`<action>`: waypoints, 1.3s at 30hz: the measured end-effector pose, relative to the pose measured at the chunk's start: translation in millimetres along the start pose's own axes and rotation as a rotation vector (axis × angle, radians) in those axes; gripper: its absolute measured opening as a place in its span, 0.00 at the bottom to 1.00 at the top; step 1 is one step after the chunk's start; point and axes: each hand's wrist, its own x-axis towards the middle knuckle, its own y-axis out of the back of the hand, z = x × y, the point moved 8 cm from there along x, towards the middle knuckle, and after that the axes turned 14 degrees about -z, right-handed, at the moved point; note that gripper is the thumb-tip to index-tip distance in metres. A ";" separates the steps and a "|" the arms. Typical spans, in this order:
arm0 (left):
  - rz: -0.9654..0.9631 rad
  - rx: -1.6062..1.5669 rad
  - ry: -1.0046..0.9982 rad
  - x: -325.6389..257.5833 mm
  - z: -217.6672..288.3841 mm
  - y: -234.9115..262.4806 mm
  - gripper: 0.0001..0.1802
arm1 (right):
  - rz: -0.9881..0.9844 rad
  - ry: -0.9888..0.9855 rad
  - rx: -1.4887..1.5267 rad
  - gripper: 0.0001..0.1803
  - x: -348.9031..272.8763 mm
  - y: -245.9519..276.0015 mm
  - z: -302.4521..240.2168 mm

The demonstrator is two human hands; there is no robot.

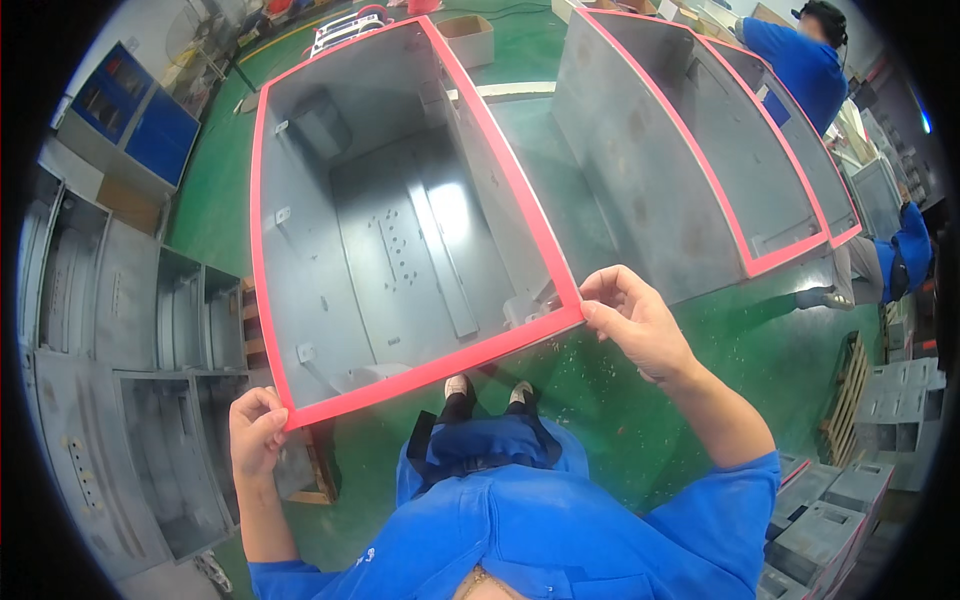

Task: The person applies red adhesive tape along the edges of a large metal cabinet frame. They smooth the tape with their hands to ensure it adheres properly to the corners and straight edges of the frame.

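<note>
Hidden from us: the near wall of the grey metal cabinet [400, 240], lost behind its own red gasket frame [430, 368]; the cabinet stands open-faced on the green floor [600, 400] before our feet. Our left hand [256, 432] pinches the frame's near left corner, fingers curled closed. Our right hand [632, 322] pinches the near right corner between thumb and fingertips.

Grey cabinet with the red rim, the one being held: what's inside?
Inside the grey cabinet, framed by its red rim: a back panel with small holes, a vertical rail and small side brackets. Left hand and right hand grip the rim's near corners, hiding them.
</note>
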 end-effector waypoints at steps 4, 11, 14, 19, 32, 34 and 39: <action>0.034 0.007 0.005 -1.6 0.8 2.2 0.07 | 0.009 0.014 0.006 0.10 3.7 -2.4 2.1; 0.108 0.030 0.093 -6.1 1.6 4.0 0.06 | 0.005 0.011 -0.088 0.09 5.2 -10.1 -9.1; 0.129 0.059 0.157 -7.5 0.2 7.7 0.07 | 0.028 0.055 -0.183 0.08 6.6 -13.7 -12.2; 0.121 0.036 0.164 -10.4 6.0 4.4 0.08 | 0.052 0.134 -0.216 0.06 7.1 -10.6 -10.3; 0.063 0.117 0.056 -7.1 11.3 1.5 0.05 | 0.027 0.115 -0.162 0.09 12.2 -8.7 -8.3; 0.043 0.116 0.036 -7.2 10.7 1.5 0.05 | 0.030 0.120 -0.156 0.09 12.5 -6.3 -6.3; 0.010 0.144 -0.005 -7.2 8.5 3.1 0.05 | 0.009 0.088 -0.131 0.08 11.8 -4.7 -3.5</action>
